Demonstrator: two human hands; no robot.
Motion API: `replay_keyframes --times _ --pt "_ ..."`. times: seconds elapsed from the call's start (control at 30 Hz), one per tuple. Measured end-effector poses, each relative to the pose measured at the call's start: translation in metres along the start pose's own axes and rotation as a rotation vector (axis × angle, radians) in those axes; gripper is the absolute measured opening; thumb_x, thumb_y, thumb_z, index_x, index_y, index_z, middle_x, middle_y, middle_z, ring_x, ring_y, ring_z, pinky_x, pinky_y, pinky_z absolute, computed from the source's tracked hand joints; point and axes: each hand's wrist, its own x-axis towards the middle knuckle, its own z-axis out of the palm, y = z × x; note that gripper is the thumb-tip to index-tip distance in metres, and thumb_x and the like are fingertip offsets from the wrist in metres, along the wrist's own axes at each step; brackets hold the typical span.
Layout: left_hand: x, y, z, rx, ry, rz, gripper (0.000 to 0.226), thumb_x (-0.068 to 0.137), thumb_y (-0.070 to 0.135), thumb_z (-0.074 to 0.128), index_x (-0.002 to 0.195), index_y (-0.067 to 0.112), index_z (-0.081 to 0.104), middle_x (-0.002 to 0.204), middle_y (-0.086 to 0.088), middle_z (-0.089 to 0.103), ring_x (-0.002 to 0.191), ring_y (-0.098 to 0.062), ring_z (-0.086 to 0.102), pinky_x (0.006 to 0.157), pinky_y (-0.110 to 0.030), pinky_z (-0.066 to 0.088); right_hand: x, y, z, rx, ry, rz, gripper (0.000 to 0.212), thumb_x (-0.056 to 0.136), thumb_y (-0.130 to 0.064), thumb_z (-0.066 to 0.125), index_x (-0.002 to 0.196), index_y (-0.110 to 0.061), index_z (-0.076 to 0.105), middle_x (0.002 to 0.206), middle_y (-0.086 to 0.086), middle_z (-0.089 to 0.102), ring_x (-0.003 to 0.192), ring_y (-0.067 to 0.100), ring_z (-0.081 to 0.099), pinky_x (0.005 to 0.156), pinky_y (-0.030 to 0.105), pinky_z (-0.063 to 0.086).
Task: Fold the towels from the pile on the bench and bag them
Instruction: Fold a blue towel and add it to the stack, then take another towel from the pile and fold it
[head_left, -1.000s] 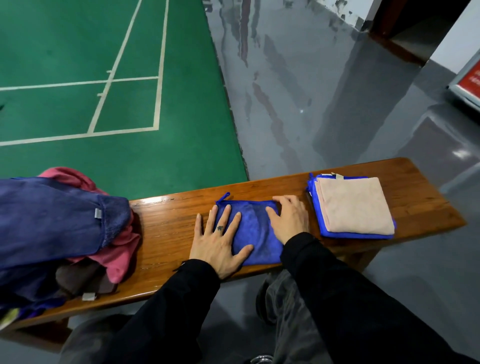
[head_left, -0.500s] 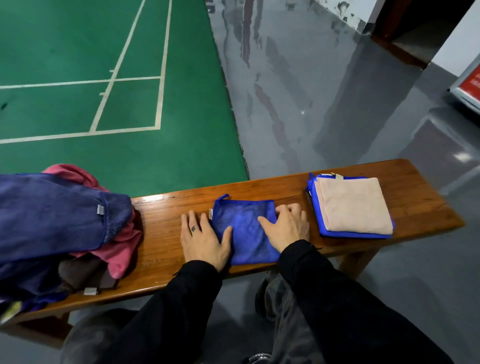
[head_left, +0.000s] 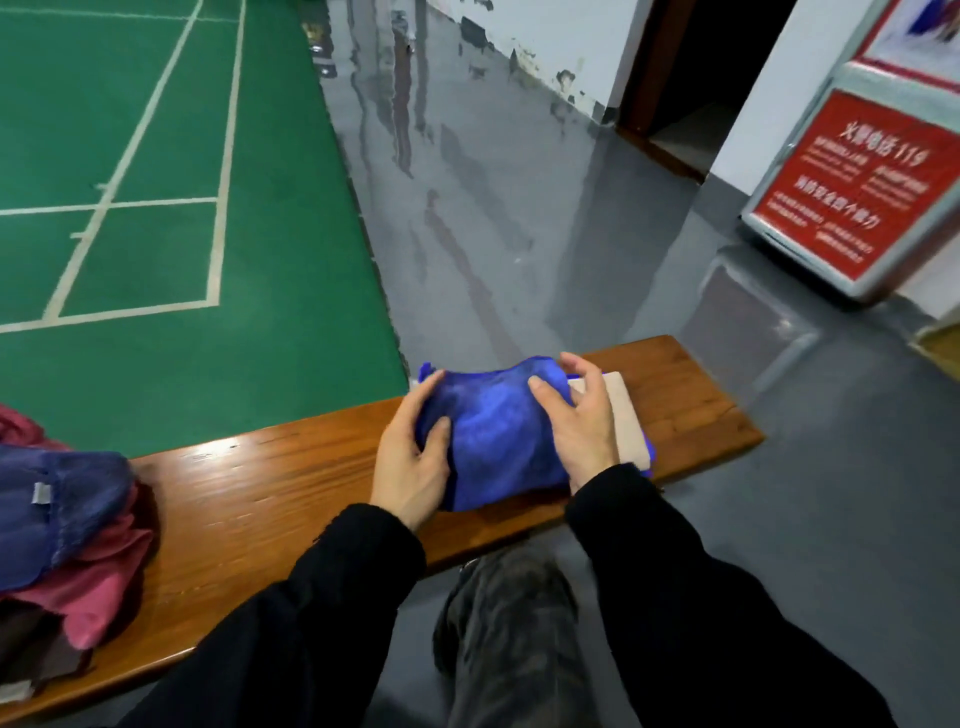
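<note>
Fingers (head_left: 543, 387) of the right hand (head_left: 582, 431) curl over the right edge of the folded blue towel (head_left: 493, 431), thumb on its top face, the other fingers wrapped past its far corner; the left hand (head_left: 410, 457) grips the opposite edge, thumb on top and fingers tucked behind and under. So both hands hold the one towel between them, each pinching a short side, and its long axis runs left to right across the surface (head_left: 270, 499).

The towel looks lifted, or at least bowed upward in the middle, with its near edge low over the wood. Directly beyond and under the right hand lies the stack of folded towels (head_left: 623, 415), beige on top with a blue edge showing at its near right corner. The held towel already overlaps that stack's left part, so the move probably turns on a short shift rightward and away, with the right hand leading as the nearer one.

At the far left sits the unfolded pile (head_left: 67, 525), well apart. No bag is clearly visible.
</note>
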Motion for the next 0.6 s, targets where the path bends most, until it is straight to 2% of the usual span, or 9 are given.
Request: replay_keyframes --times 0.03,0.1,0.2,0.3,0.33,0.4,0.47,0.53,0.6 --pt "0.008 0.007 0.019 0.002 -0.022 0.025 0.042 0.091 0.002 0.055 0.128 0.02 0.059 0.13 0.005 0.062 0.12 0.002 0.055 0.11 -0.019 0.037 0.012 -0.008 -0.019 -0.031 0.033 -0.025 0.045 0.082 -0.033 0.078 0.12 -0.038 0.054 0.116 0.004 0.068 0.108 0.017 0.067 0.096 0.036 0.054" --pt "0.02 0.019 0.054 0.008 -0.041 0.049 0.034 0.089 0.011 0.055 0.119 0.023 0.065 0.121 0.006 0.067 0.116 -0.002 0.059 0.106 -0.019 0.041 0.033 -0.022 -0.049 0.017 0.066 -0.055 0.045 0.085 -0.021 0.078 0.122 -0.03 0.053 0.116 0.008 0.068 0.103 0.016 0.068 0.092 0.03 0.055" --pt "0.036 0.018 0.099 0.057 -0.06 -0.012 0.029 0.092 0.01 0.059 0.119 0.019 0.064 0.122 0.001 0.065 0.117 -0.013 0.059 0.104 -0.021 0.041 0.067 -0.022 -0.081 -0.083 0.111 -0.018 0.048 0.089 -0.009 0.073 0.129 -0.017 0.049 0.109 0.01 0.067 0.089 0.01 0.067 0.081 0.021 0.052" --pt "0.039 -0.008 0.129 0.288 -0.174 -0.157 0.042 0.09 0.014 0.065 0.131 0.011 0.057 0.129 -0.015 0.056 0.126 -0.027 0.049 0.106 -0.024 0.033 0.082 0.004 -0.105 -0.504 0.073 0.089 0.072 0.086 -0.02 0.076 0.146 -0.014 0.037 0.131 0.014 0.059 0.12 0.028 0.059 0.1 0.031 0.044" --pt "0.037 -0.017 0.137 0.334 -0.227 -0.183 0.05 0.088 0.016 0.067 0.136 0.009 0.053 0.133 -0.019 0.05 0.131 -0.03 0.044 0.11 -0.027 0.03 0.08 0.012 -0.11 -0.643 0.056 0.064 0.076 0.087 -0.022 0.075 0.15 -0.013 0.034 0.142 0.012 0.053 0.131 0.029 0.051 0.107 0.033 0.038" --pt "0.034 -0.029 0.148 0.36 -0.289 -0.194 0.063 0.088 0.019 0.067 0.145 0.008 0.042 0.147 -0.025 0.035 0.143 -0.034 0.028 0.117 -0.033 0.023 0.075 0.023 -0.109 -0.79 0.018 -0.157 0.068 0.09 -0.022 0.068 0.151 -0.011 0.038 0.152 0.009 0.046 0.14 0.026 0.042 0.115 0.032 0.03" --pt "0.036 -0.037 0.154 0.509 -0.209 -0.09 0.073 0.09 0.027 0.059 0.153 0.01 0.029 0.159 -0.029 0.015 0.15 -0.038 0.01 0.121 -0.039 0.013 0.074 0.033 -0.098 -0.902 -0.109 -0.411 0.058 0.095 -0.027 0.057 0.149 -0.011 0.044 0.154 0.009 0.044 0.142 0.026 0.041 0.118 0.035 0.029" --pt "0.036 -0.044 0.156 0.793 -0.134 0.116 0.073 0.091 0.034 0.046 0.157 0.015 0.022 0.164 -0.023 0.008 0.152 -0.036 0.004 0.122 -0.044 0.008 0.072 0.055 -0.091 -1.077 -0.248 -0.523 0.058 0.098 -0.04 0.041 0.15 -0.015 0.044 0.156 0.011 0.043 0.142 0.03 0.041 0.117 0.045 0.035" --pt "0.032 -0.054 0.154 0.963 -0.304 0.218 0.063 0.1 0.039 0.03 0.159 0.022 0.017 0.167 -0.005 0.002 0.154 -0.026 0.0 0.121 -0.049 0.005 0.066 0.079 -0.095 -1.219 -0.295 -0.444 0.063 0.098 -0.052 0.028 0.152 -0.022 0.042 0.158 0.009 0.039 0.143 0.031 0.04 0.114 0.053 0.036"
